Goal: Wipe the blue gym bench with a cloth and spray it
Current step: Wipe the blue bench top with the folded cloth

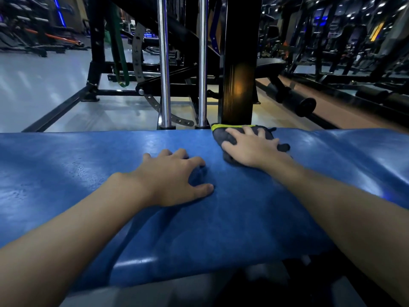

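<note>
The blue gym bench fills the width of the head view, its padded top worn and shiny. My right hand presses flat on a dark grey cloth with a yellow-green edge, at the bench's far edge right of centre. My left hand rests on the bare pad near the middle, fingers spread and slightly curled, holding nothing. No spray bottle is in view.
Just past the bench's far edge stand two chrome guide rods and a black upright post of a weight machine. A green resistance band hangs at the back left. Other dark benches and machines stand to the right on the grey floor.
</note>
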Available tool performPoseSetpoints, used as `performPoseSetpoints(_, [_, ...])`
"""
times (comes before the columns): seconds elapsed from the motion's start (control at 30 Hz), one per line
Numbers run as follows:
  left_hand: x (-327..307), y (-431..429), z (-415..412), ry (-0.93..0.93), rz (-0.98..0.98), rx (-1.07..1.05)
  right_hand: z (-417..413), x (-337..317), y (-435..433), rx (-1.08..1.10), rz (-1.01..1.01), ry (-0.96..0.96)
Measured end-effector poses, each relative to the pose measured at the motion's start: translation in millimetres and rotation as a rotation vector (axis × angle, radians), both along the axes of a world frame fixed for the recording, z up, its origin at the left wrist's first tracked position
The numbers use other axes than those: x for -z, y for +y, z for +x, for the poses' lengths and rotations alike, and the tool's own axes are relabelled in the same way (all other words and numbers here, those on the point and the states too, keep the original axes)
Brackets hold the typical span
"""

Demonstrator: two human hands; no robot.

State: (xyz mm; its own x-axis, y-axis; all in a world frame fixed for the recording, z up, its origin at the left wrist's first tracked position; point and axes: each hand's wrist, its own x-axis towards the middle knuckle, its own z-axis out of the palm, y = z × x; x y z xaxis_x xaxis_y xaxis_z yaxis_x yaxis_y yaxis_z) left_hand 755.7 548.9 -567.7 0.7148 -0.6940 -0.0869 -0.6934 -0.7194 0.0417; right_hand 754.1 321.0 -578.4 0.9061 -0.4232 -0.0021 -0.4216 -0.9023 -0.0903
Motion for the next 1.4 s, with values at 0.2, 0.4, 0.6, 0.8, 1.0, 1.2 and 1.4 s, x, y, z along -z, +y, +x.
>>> performPoseSetpoints(0.2, [0, 0, 2, 0.023, -0.005, -0.004, 42, -9, -3, 0.028, 0.051, 0.024])
performPoseSetpoints(0.4, [-4, 0, -3, 0.037, 0.008, -0.015, 12, -4, 1, -0.005, 0.051, 0.024])
performPoseSetpoints(0.6, [-3, 0, -3, 0.055, -0.008, -0.028, -57, 1, 21, -0.039, 0.023, 0.018])
performPoseSetpoints(0.8, [-3, 2, -4, 0.061, -0.034, -0.047, -133, 0, 46, -0.068, -0.013, 0.064])
performPoseSetpoints(1.0, [-5, 10, -6, 0.056, -0.068, -0.050, -182, 3, 61, -0.115, -0.040, 0.028])
performPoseSetpoints(1.2, [-6, 16, -6, 0.057, -0.015, -0.055, -175, 6, 57, -0.095, -0.040, 0.018])
performPoseSetpoints(1.4, [-5, 15, -2, 0.049, 0.029, -0.025, -122, 7, 45, -0.069, -0.027, -0.012])
